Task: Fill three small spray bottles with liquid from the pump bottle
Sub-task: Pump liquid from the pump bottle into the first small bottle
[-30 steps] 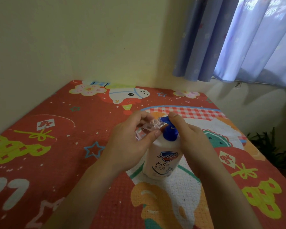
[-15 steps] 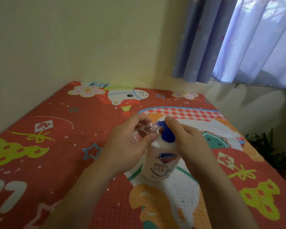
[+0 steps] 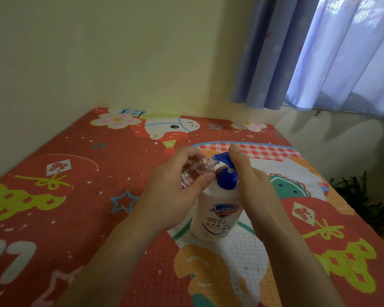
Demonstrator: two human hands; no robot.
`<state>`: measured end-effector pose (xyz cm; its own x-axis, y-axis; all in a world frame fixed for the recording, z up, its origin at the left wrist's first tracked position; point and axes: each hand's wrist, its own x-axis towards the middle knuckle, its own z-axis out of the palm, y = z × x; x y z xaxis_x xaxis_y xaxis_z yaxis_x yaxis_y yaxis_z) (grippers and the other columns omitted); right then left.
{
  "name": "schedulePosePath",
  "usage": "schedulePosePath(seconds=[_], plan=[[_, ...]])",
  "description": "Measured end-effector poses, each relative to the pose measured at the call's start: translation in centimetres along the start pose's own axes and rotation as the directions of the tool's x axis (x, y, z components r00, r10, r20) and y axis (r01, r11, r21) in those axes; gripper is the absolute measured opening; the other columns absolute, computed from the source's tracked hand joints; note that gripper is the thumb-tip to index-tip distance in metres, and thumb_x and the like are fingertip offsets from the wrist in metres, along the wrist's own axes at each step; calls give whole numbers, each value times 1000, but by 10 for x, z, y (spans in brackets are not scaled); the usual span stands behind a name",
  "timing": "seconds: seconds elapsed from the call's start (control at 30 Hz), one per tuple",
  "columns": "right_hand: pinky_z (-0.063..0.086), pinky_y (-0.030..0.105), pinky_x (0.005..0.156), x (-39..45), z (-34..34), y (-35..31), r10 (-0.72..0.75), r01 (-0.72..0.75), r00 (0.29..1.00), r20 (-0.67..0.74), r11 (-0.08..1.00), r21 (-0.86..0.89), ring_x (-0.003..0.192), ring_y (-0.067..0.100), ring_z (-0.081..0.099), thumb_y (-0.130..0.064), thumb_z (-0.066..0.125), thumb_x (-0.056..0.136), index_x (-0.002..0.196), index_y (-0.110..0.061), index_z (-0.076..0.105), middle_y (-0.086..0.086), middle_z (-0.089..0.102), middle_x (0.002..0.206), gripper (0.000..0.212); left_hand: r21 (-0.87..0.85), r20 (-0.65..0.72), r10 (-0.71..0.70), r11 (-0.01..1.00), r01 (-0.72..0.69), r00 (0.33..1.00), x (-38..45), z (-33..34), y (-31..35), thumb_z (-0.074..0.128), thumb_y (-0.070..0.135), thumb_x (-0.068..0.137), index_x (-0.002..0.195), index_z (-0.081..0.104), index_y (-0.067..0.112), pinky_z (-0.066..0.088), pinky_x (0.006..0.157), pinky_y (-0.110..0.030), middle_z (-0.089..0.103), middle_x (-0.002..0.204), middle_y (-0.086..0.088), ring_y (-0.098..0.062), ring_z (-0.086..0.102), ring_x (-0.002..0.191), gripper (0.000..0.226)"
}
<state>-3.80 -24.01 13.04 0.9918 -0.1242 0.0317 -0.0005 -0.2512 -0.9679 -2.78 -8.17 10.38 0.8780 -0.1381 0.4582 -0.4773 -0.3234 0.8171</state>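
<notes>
On the near-centre of a red cartoon-printed foam mat (image 3: 53, 218) stands a white plastic pump bottle (image 3: 216, 211), upright, blue-shield label facing the camera, blue collar and blue pump head (image 3: 223, 156) on top. The pump stem shows white between collar and head, so the head sits raised.

Left hand (image 3: 175, 189): fingers and thumb curled round a small clear plastic spray bottle (image 3: 197, 171), held tilted, nearly lying over, its open neck up and to the right, touching the tip of the pump's nozzle. Thumb lies along the near side of the small bottle; the other fingers wrap the far side. The bottle has no cap on. Clear contents or just clear walls: cannot tell.

Right hand (image 3: 251, 182): comes in from the right, a fingertip (image 3: 234, 149) laid on top of the blue pump head. The rest of the fingers are hidden behind the back of the hand, so whether they are curled or relaxed cannot be told. It holds nothing that shows.

Both forearms enter from the near edge, bare.

Only one small spray bottle is in view.

Surroundings: mat runs to a pale yellow wall (image 3: 120, 52) at far and left. Far right, blue-lilac curtains (image 3: 319, 52) hang with daylight behind them. At the right edge, beyond the mat, a dark green leafy plant (image 3: 359, 196) sits low in shadow.
</notes>
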Motion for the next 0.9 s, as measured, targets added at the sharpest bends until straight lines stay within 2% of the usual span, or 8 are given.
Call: schedulePosePath(seconds=[0.07, 0.3, 0.43, 0.53, 0.63, 0.77, 0.9], plan=[[52, 37, 82, 1, 0, 1, 2, -2, 1000, -1, 1000, 2, 86, 21, 72, -73, 42, 83, 81, -19, 76, 2, 77, 83, 65, -1, -3, -1, 1000, 1, 1000, 0, 0, 1, 69, 35, 89, 113, 58, 36, 46, 91, -10, 68, 107, 19, 6, 62, 108, 26], [52, 36, 81, 1, -2, 1, 4, -4, 1000, 5, 1000, -2, 85, 19, 72, -70, 43, 87, 80, -18, 77, 0, 76, 82, 62, 2, -8, -1, 1000, 1, 1000, 0, 0, 0, 70, 34, 89, 114, 58, 34, 45, 93, -10, 67, 109, 19, 7, 61, 108, 28], [52, 32, 73, 1, -3, 1, 11, -11, 1000, 19, 1000, 2, 80, 13, 71, -69, 45, 87, 68, -30, 78, -7, 76, 75, 54, 1, -3, -5, 1000, 5, 1000, -1, 0, 0, 71, 33, 88, 113, 58, 34, 44, 91, -8, 67, 107, 21, 9, 60, 107, 28], [51, 30, 71, 3, -4, 1, 10, -11, 1000, 30, 1000, 16, 78, 11, 71, -65, 48, 88, 65, -31, 77, -11, 76, 73, 50, 20, 11, -20, 1000, 20, 1000, -1, -1, -1, 70, 37, 87, 113, 58, 36, 46, 92, -13, 66, 108, 20, 6, 61, 107, 28], [52, 30, 74, 2, -4, 2, 11, -12, 999, 35, 1000, 11, 74, 9, 72, -60, 49, 92, 72, -28, 76, -12, 76, 74, 46, 25, 19, -22, 999, 21, 1000, 0, -1, -2, 70, 37, 88, 112, 58, 35, 47, 92, -15, 67, 105, 19, 5, 62, 105, 27], [53, 33, 75, 3, -5, 2, 8, -8, 1000, 30, 1000, 0, 77, 14, 72, -57, 51, 92, 75, -26, 76, -10, 76, 74, 43, 35, 24, -29, 999, 28, 999, 0, -1, -3, 71, 33, 89, 112, 58, 34, 49, 95, -25, 67, 105, 18, 2, 62, 106, 26], [56, 36, 79, 2, -5, 1, -1, 1, 1000, 22, 1000, -24, 80, 19, 72, -54, 53, 92, 76, -24, 77, -6, 76, 78, 42, 46, 20, -29, 999, 28, 999, -1, -2, -4, 72, 31, 88, 107, 58, 38, 47, 93, -16, 67, 104, 21, 6, 61, 105, 25]])
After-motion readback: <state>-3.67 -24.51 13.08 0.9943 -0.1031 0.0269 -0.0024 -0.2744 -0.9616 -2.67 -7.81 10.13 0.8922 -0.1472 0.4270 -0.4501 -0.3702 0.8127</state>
